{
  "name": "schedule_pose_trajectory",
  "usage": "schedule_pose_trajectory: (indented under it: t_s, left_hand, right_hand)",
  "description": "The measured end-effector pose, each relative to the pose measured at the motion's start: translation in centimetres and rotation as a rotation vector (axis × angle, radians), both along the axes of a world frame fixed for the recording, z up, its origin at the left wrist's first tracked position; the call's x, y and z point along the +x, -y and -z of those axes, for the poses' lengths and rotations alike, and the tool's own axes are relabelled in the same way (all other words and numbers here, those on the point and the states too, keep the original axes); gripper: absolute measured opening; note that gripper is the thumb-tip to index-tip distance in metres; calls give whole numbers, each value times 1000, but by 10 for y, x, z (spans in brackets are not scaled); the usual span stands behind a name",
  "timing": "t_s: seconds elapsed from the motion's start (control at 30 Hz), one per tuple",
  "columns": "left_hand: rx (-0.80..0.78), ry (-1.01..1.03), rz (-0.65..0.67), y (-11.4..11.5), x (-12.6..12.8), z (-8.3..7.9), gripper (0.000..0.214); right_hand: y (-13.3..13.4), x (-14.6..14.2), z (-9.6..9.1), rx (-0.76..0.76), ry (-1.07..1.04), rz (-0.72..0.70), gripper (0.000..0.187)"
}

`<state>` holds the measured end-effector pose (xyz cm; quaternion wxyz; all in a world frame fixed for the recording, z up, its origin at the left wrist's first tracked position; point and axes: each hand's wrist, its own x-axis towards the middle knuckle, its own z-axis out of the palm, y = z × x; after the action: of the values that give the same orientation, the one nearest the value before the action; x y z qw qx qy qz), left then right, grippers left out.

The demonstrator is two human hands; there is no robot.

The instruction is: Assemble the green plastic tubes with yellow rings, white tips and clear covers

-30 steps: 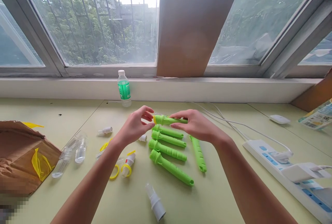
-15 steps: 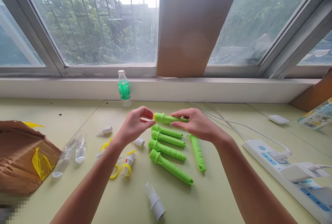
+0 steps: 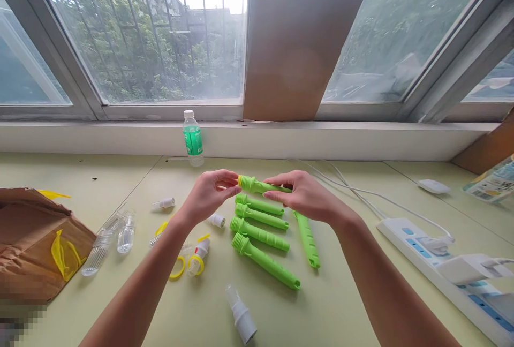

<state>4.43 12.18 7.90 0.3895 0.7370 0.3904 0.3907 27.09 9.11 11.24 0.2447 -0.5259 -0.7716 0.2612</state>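
My right hand (image 3: 299, 191) is closed round the shaft of a green plastic handle (image 3: 254, 184) with a threaded end, held level above the table and pointing left. At that threaded end sits a small yellow ring (image 3: 240, 181), pinched between the thumb and fingers of my left hand (image 3: 209, 191). Below the hands, several similar green handles lie in a slanted row, the nearest green handle (image 3: 267, 264) being the largest in view. Another green handle (image 3: 307, 240) lies apart, under my right wrist.
White and clear plastic pieces (image 3: 241, 315) and yellow rings (image 3: 177, 268) lie loose on the table. Clear ribbed tubes (image 3: 126, 232) are beside a brown paper bag (image 3: 36, 240) at left. A bottle (image 3: 193, 141) stands by the sill; a power strip (image 3: 433, 272) with cables lies right.
Both hands keep their grip on the green handle and its yellow ring, with barely any movement. The whole view has shifted very slightly.
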Motion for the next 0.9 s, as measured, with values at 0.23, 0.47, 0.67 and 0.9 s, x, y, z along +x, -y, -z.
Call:
schedule_pose_trajectory:
  t_s: [0.23,0.47,0.67,0.9]
  left_hand:
    - [-6,2,55,1,-1,-2,30]
    - [-19,20,60,0,-4,-2,27]
    - [-62,158,-3,0,0,-1,27]
    - [3,182,-95,4,6,-1,27]
  right_hand:
    - [1,2,-2,-26,-11,-8,33]
    - [3,3,-5,-34,-51,-2,34]
    - [5,1,-7,-68,-70,-19,37]
    - [5,0,-5,-63,-52,-28,32]
